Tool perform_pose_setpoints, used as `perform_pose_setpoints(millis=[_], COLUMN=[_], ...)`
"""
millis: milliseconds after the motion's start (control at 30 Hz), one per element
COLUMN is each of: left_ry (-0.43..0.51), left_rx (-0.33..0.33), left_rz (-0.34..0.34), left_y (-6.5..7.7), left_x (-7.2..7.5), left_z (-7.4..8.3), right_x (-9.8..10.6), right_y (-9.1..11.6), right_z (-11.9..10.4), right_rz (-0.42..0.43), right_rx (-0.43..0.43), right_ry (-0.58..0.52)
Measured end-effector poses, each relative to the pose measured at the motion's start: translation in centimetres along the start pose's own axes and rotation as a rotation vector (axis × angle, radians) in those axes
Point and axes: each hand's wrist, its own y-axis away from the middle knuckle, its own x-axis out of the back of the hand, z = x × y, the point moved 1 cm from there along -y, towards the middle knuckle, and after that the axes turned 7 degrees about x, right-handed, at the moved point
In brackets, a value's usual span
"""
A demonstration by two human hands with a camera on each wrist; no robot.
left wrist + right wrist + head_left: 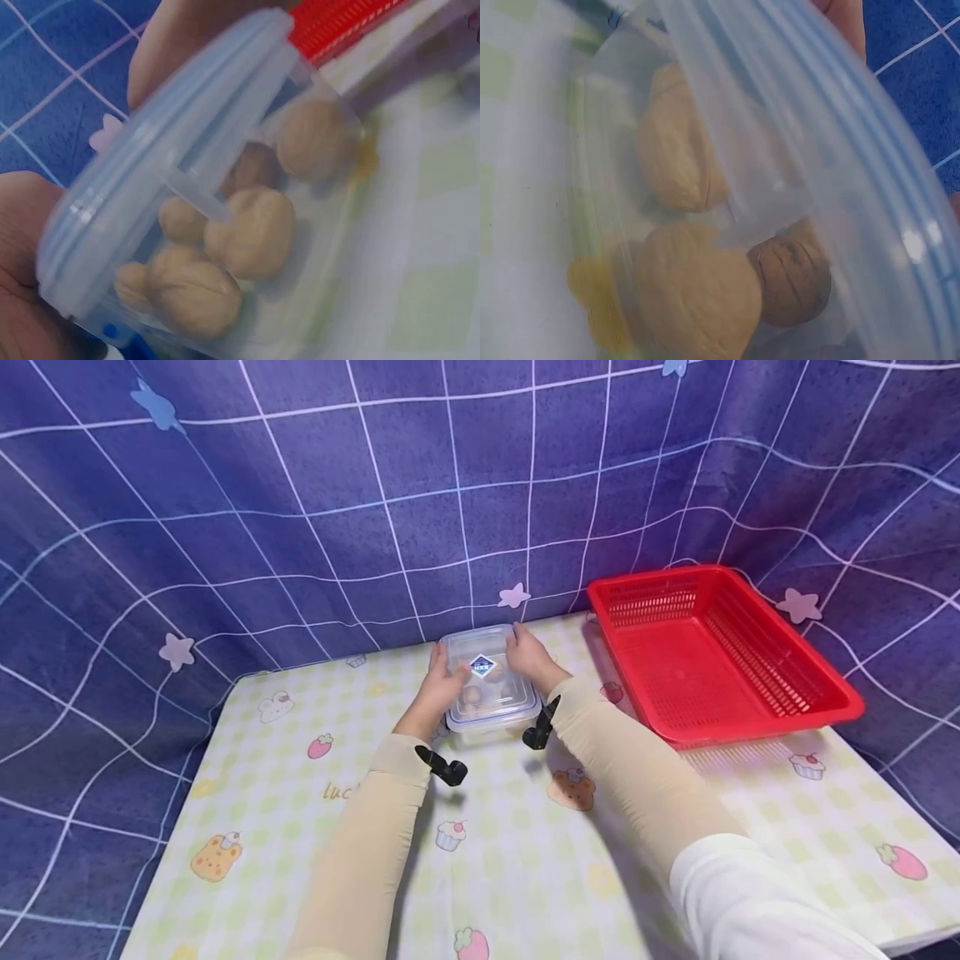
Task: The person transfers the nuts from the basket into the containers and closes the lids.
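Observation:
A clear plastic food container (491, 732) with a translucent bluish lid (483, 640) sits at the back of the table. The lid is on it and bears a blue-and-white diamond sticker (482, 666). My left hand (437, 692) grips the container's left edge, its thumb lying on top of the lid. At the right edge my right hand (532, 658) holds the lid's far corner side. Through the wall, several walnuts (251, 234) show in the left wrist view, and walnuts (681, 157) also fill the right wrist view. The fingers' undersides are partly hidden.
A red plastic basket (682, 672) stands to the right on the table. The tablecloth (300, 802) is pale green check with printed cupcakes, strawberries and bears. A blue grid-patterned curtain (337, 485) hangs right behind the table. Each wrist carries a small black camera mount (444, 768).

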Motion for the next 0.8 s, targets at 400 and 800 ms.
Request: perform_pose_setpoints(millis=[400, 800], left_ry=[0.065, 0.118], left_rx=[-0.093, 0.046], left_rz=[0.106, 0.162], left_y=[0.4, 0.9], left_x=[-1.0, -0.7], left_z=[-1.5, -1.6], right_x=[-0.8, -0.4], right_y=[0.8, 1.9], right_z=[1.4, 2.0], right_rz=[0.076, 0.116], right_rx=[-0.042, -0.101], right_ry=[-0.213, -0.352])
